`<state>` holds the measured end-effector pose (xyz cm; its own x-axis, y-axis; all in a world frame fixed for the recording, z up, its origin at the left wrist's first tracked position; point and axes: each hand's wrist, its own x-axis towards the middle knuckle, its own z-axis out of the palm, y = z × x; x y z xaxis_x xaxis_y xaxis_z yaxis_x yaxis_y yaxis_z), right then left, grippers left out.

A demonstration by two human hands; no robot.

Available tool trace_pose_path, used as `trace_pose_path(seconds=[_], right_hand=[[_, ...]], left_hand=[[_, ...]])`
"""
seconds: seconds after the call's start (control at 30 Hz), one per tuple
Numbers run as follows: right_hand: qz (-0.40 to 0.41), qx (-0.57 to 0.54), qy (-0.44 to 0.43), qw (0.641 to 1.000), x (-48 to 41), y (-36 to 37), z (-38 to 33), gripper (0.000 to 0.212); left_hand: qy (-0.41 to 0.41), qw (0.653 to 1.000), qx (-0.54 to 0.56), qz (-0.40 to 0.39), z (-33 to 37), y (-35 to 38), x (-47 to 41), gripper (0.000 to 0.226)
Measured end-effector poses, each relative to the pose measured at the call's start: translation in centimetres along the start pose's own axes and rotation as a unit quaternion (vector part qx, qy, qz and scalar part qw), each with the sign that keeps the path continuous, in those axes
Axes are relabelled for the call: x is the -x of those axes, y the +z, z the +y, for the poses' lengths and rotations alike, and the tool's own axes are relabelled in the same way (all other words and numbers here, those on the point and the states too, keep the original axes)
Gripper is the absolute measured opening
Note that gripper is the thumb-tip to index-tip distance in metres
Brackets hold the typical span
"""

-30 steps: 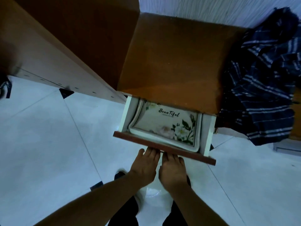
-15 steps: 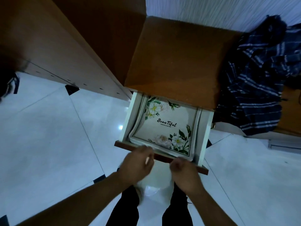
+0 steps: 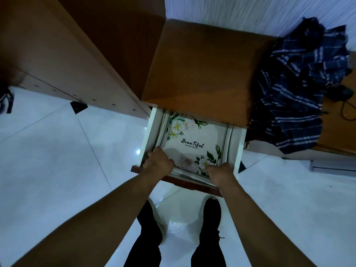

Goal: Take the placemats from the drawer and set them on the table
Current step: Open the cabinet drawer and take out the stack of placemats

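Observation:
A white drawer (image 3: 149, 135) with a brown front stands pulled out from under the brown table (image 3: 202, 70). Inside lies a stack of floral placemats (image 3: 196, 139), the top one printed "Beautiful". My left hand (image 3: 158, 161) is curled over the stack's near left corner, fingers tucked down at its edge. My right hand (image 3: 221, 172) reaches into the drawer at the near right corner, fingertips hidden under the mats' edge. The far part of the mats is hidden beneath the table top.
A dark blue striped cloth (image 3: 300, 83) is draped over the table's right side. A tall brown cabinet (image 3: 57, 54) stands at left. A black cable (image 3: 346, 108) lies at far right. White tiled floor (image 3: 48, 160) and my own legs and shoes are below.
The drawer has slid further out, showing more of the placemats. Both hands left the drawer front and moved inside, onto the mats' near corners.

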<state>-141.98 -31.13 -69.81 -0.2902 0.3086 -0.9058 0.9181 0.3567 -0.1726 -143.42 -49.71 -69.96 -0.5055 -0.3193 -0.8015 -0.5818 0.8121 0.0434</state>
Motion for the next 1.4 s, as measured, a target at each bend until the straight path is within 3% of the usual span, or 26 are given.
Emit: trace_pose_path(seconds=[0.13,0.43,0.57,0.7,0.8,0.87,0.93,1.03,1.17,1.23,1.3,1.4], right_hand=[[-0.002,-0.005,0.035,0.999,-1.4,0.4,-0.5,0.076],[0.003,-0.113,0.029,0.993,-2.9,1.2,1.1,0.105],[0.007,-0.146,0.013,0.989,-3.4,1.2,1.8,0.107],[0.007,-0.154,0.0,0.988,-3.5,1.2,2.3,0.104],[-0.008,-0.151,-0.001,0.988,-3.2,0.8,2.3,0.106],[-0.018,-0.135,-0.003,0.991,-2.9,0.6,2.3,0.102],[-0.022,-0.11,-0.007,0.994,-2.6,0.4,2.4,0.101],[-0.027,-0.073,-0.006,0.997,-2.4,0.2,2.5,0.097],[-0.04,-0.098,0.004,0.994,-2.2,0.0,2.6,0.077],[-0.085,-0.14,0.01,0.987,-2.2,-0.4,2.9,0.068],[-0.156,-0.181,0.034,0.97,-1.6,-1.3,3.0,0.054],[-0.169,-0.227,0.059,0.957,-0.9,-2.5,3.8,0.039]], left_hand=[[-0.037,0.998,0.031,-0.026,0.4,0.5,-1.2,0.078],[-0.056,0.99,0.121,0.04,0.2,1.3,-2.4,0.065],[-0.017,0.984,0.145,0.1,-0.2,2.0,-2.8,0.057],[0.068,0.949,0.27,0.15,-0.8,1.0,-0.2,0.078],[0.083,0.938,0.292,0.167,-1.2,-0.5,1.9,0.076],[0.07,0.935,0.319,0.138,-1.5,-1.6,2.3,0.062],[0.032,0.917,0.393,0.057,-1.5,-2.7,2.3,0.036],[0.003,0.844,0.533,-0.068,-1.3,-4.3,3.0,0.006],[0.005,0.711,0.693,-0.12,-2.1,-6.7,3.7,0.01],[-0.001,0.667,0.73,-0.146,-3.8,-7.2,3.6,0.009],[-0.009,0.681,0.711,-0.174,-5.6,-7.2,3.6,0.018],[-0.047,0.76,0.615,-0.205,-7.5,-6.3,3.4,0.022]])
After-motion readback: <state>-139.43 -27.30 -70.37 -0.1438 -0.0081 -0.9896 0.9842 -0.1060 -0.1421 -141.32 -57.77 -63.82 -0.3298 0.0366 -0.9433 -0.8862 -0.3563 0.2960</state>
